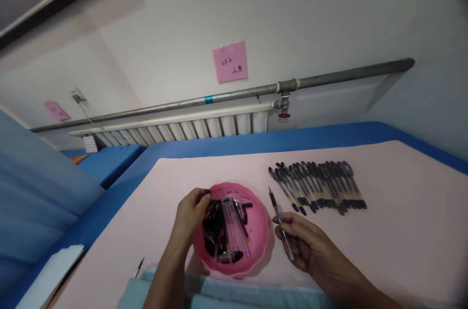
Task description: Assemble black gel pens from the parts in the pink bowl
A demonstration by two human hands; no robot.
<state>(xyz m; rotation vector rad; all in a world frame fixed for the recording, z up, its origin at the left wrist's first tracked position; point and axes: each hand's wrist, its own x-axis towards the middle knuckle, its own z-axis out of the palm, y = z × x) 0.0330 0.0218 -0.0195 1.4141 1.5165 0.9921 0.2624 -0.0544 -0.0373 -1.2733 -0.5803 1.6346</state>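
My right hand (305,241) is closed around a gel pen (277,215) with a clear barrel and black grip. The pen stands tilted, its bare tip upward. My left hand (190,216) is at the left rim of a pink scalloped bowl (261,233), its thumb and fingers pinched together. A small dark bit shows at those fingertips, too hidden to name. Inside the bowl lie clear pen tubes (236,231), black pen parts (214,221) and some thin refills. To the right, several capped black pens (318,184) lie side by side in a row.
A pink sheet (175,177) covers the blue table (256,141). Another pen (139,267) lies at the lower left, near light blue cloth (219,294). White paper (51,275) rests at the left edge. Behind stand a radiator (204,126) and a pipe (248,92).
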